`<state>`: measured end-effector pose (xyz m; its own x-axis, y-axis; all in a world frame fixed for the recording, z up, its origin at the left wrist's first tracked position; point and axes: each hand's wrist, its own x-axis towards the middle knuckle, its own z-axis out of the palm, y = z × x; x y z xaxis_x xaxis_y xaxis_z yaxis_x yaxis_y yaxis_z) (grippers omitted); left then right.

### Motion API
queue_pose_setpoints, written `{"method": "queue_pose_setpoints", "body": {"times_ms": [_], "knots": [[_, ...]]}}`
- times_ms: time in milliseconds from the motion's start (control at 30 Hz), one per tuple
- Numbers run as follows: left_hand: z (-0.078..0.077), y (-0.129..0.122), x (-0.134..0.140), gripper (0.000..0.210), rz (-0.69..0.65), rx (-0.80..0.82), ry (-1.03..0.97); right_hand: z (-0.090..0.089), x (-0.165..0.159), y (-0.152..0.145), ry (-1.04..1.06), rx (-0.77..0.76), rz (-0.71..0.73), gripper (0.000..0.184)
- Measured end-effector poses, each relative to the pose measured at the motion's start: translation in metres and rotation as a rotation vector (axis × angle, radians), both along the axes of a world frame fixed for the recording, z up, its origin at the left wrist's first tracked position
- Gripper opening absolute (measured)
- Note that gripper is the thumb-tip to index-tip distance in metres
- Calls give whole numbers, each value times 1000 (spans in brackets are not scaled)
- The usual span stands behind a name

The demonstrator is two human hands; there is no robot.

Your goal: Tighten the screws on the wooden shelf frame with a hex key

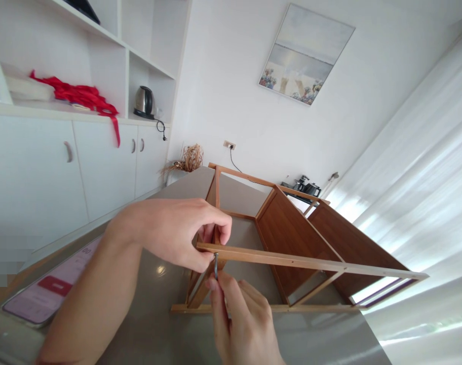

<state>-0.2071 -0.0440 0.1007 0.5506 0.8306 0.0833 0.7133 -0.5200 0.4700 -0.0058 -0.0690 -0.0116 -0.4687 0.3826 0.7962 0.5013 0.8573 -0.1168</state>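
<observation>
A brown wooden shelf frame (pixel 276 257) lies on its side on a grey table, with darker wooden panels (pixel 297 228) set between its rails. My left hand (pixel 178 228) comes in from the left, fingers and thumb closed around the near corner of the frame at the end of the upper rail. Just below it, my right hand (pixel 242 314) pinches a slim metal rod that looks like a hex key (pixel 216 264). Its upper end meets the rail's face beside my left thumb; its lower end is hidden in my fingers.
A phone (pixel 44 294) with a lit screen lies at the left of the grey table (pixel 158 324). White cabinets (pixel 102 162) hold a kettle (pixel 144 103) and red ribbon (pixel 79 94). Dried plants (pixel 189 158) stand behind, and a white curtain (pixel 424 192) hangs at the right.
</observation>
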Motion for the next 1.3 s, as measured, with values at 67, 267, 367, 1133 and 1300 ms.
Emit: {"method": "queue_pose_setpoints", "body": {"times_ms": [67,267,367,1133,1300], "knots": [[0,0,0,21,-2,1,-2,-1,1,0,2,25,2,14],[1,0,0,22,-17,-3,3,9,13,1,-131,105,8,11],[0,1,-1,22,-30,8,-8,16,18,4,-214,110,-11,14],[2,1,-2,22,-53,11,-4,48,32,2,-423,105,-47,21],[-1,1,-2,21,-47,34,-25,68,31,-3,-572,154,-99,30]]}}
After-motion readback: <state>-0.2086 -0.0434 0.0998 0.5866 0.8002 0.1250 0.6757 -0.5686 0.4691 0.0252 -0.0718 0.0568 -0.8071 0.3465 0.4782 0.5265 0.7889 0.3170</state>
